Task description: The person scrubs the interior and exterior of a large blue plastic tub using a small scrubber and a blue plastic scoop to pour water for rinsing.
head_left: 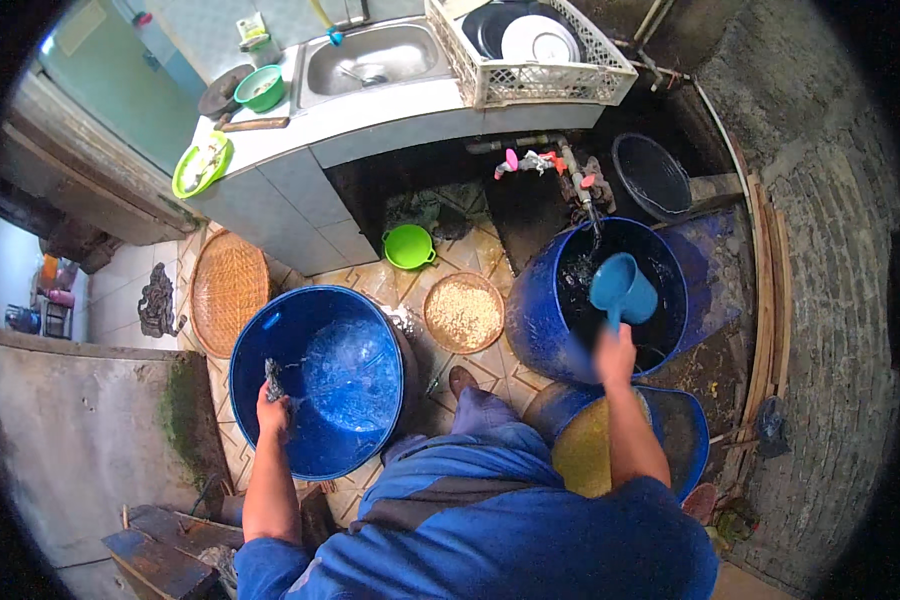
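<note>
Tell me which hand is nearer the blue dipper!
Right. The right hand holds the blue dipper; the left hand is far to its left, over the wide blue tub.

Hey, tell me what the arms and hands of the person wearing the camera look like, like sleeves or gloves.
The left hand and right hand are bare, with no gloves to be seen. Both forearms are uncovered below short, loose blue sleeves that match the shirt. I see no watch or bracelet.
</note>
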Demonstrator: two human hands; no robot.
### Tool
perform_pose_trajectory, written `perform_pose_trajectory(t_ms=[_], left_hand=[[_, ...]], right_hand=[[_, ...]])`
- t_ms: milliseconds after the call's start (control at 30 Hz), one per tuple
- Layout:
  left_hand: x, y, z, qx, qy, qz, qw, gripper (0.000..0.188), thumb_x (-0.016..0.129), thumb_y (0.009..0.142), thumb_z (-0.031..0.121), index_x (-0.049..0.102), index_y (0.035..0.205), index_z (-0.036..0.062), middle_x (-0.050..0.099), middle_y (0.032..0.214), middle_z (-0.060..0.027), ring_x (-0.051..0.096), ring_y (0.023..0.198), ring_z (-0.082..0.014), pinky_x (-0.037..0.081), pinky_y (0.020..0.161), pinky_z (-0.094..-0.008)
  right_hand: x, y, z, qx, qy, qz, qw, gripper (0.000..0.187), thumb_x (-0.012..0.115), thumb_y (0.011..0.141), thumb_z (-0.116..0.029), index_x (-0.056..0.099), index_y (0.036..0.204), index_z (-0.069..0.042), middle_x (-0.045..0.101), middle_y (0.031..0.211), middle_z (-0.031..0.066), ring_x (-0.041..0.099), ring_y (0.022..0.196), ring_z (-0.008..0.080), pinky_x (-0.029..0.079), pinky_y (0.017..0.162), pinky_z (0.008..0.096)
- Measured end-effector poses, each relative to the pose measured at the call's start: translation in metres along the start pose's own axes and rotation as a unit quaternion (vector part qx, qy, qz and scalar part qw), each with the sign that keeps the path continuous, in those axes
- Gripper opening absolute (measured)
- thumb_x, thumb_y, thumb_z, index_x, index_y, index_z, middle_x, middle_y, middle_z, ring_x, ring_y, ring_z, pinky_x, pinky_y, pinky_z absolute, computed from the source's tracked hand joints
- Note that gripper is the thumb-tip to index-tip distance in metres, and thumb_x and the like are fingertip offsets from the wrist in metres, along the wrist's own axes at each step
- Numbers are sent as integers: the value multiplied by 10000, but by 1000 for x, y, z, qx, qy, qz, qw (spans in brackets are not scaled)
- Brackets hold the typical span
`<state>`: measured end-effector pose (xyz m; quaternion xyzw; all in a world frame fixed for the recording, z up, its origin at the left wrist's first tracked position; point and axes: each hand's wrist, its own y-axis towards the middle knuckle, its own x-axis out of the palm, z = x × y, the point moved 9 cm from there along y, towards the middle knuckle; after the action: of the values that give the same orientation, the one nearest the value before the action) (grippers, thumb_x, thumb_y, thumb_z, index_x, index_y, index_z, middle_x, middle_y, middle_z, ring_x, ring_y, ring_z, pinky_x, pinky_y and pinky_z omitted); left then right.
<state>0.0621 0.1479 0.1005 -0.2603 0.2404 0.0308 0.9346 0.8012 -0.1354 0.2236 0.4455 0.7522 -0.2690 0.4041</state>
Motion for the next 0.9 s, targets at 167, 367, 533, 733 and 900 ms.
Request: perform_pose_trajectory(t_ms=[167,367,533,733,900], left_hand=[[14,-47,22,-48,-68,-1,997,661,548,799,-130,456,1388,155,562,838,-14,538,591,-132,463,505,-288],[20,-25,-13,5,52,9,999,599,626,786,-70,509,1349,97,650,1052,-57,624,932,-192,498,844,-310],[0,-62,2,-13,123,73,990,638,694,769,8,497,1367,113,665,1134,-129,635,1031,-244,485,909,-347],[-12,-62,-46,-69,183,139,971,642,672,781,136,475,1389,74,604,1238,-266,593,1151,-391,456,1003,-426],[-31,-48,-65,-87,197,92,972,447,602,800,121,593,1242,57,595,1194,-289,596,1098,-413,477,961,-463]], right_hand=[[39,44,48,133,-206,-127,961,356,587,903,-260,562,1160,-14,650,1096,271,628,1038,433,501,894,504],[139,96,132,80,87,-159,980,257,655,891,-220,622,1029,-5,669,834,97,569,591,166,439,509,336],[83,36,81,318,423,-148,835,216,636,934,-234,602,1094,-93,630,801,11,402,458,50,277,354,205],[-5,-11,25,255,500,-80,824,306,599,972,-244,509,1209,-72,605,863,15,401,496,62,305,371,220],[-37,-61,-69,127,422,-155,884,282,583,982,-251,526,1211,-97,606,842,-1,409,495,39,303,370,196]])
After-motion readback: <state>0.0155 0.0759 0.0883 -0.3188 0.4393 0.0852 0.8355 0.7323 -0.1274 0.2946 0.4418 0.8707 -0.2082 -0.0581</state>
